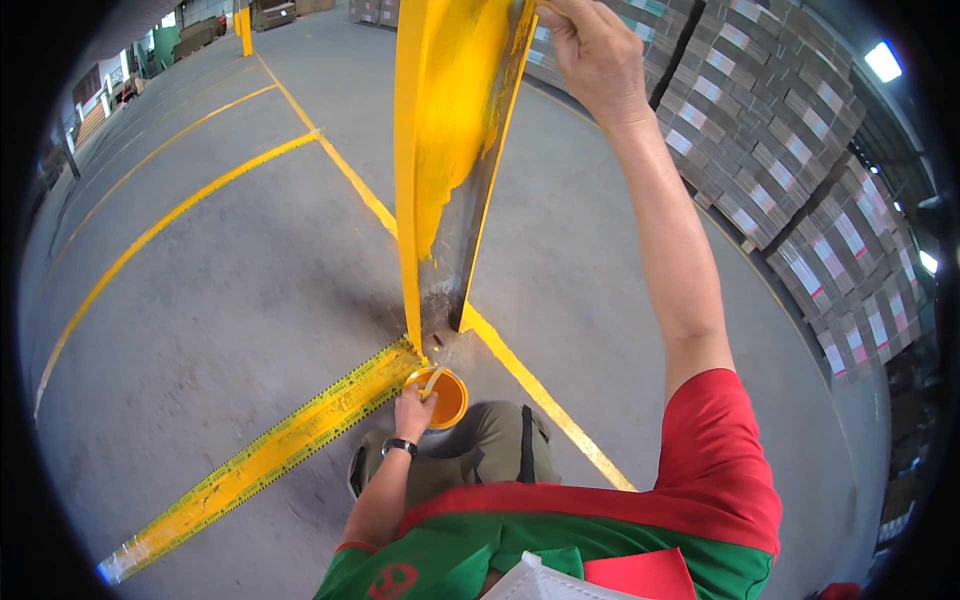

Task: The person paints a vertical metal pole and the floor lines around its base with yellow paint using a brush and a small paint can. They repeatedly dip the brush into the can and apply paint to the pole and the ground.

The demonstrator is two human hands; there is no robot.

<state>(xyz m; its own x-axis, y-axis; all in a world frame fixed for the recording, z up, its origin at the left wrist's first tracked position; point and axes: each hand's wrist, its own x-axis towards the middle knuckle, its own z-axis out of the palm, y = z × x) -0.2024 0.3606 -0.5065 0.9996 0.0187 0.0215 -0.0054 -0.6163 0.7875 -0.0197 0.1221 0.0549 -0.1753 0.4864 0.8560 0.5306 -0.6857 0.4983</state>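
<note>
My left hand (413, 412), with a dark band at the wrist, is closed at the near-left side of a round paint bucket (459, 402) with orange-yellow paint inside. A pale curved strip, perhaps the bucket's handle, passes by its fingers. Raised high, my right hand (603, 62) has its fingers curled at the right edge of an upright steel column (463, 110). Anything between those fingers is hidden. Yellow paint covers the column's upper inner face, ending in a ragged edge; lower down, bare grey metal shows. The bucket is close to the column's foot.
A yellow floor strip (290, 440) edged with patterned tape runs to the lower left. Another yellow line (545, 395) goes right from the column. Stacked bundles of flat cardboard (765, 130) stand at right. A yellow post (245, 32) rises far left.
</note>
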